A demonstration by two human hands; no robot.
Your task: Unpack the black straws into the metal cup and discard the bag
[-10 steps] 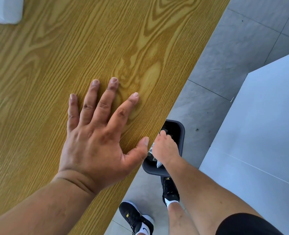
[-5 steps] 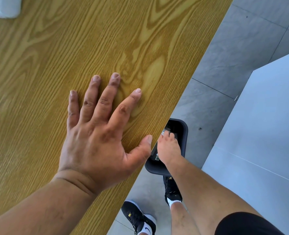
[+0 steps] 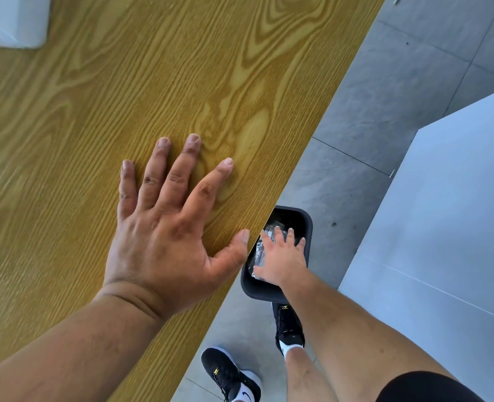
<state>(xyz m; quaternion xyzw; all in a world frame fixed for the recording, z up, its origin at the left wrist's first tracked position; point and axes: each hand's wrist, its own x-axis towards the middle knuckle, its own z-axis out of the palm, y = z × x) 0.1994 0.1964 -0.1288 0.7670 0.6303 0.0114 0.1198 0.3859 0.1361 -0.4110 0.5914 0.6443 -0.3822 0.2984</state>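
Observation:
My left hand [image 3: 164, 227] lies flat on the wooden table [image 3: 124, 97], fingers spread, holding nothing. Below the table edge, my right hand [image 3: 282, 261] hovers over a dark bin [image 3: 308, 227] on the floor, with its fingers spread apart. The clear crumpled plastic bag [image 3: 261, 245] lies inside the bin just under and left of those fingers. Whether the fingers still touch the bag I cannot tell. No black straws and no metal cup are in view.
A white object [image 3: 14, 21] sits at the table's far left corner. The table edge runs diagonally past the bin. Grey floor tiles [image 3: 384, 91] and a white surface [image 3: 442, 227] lie to the right. My black shoes [image 3: 231, 375] stand near the bin.
My right hand was closed on the bag over the bin; its fingers have spread and the bag now lies in the bin. The left hand stays flat on the table.

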